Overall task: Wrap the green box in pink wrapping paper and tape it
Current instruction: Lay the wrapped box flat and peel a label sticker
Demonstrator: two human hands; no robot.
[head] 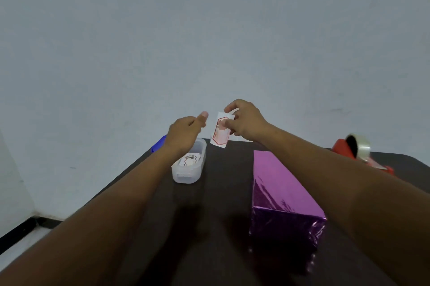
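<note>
A box wrapped in shiny pink paper [282,195] stands on the dark table [223,192], right of centre; no green shows. Beyond its far end, above the table edge, my right hand [246,122] pinches a small white sticker card [220,133] with a red printed frame. My left hand [186,133] hovers just left of the card with its fingers curled and thumb raised, holding nothing that I can see. It is right above a small clear plastic tub [189,169].
The clear tub holds more printed stickers. A red tape dispenser [358,150] with a roll of clear tape sits at the table's far right. Something blue [159,143] peeks out behind my left wrist. A plain grey wall stands behind the table.
</note>
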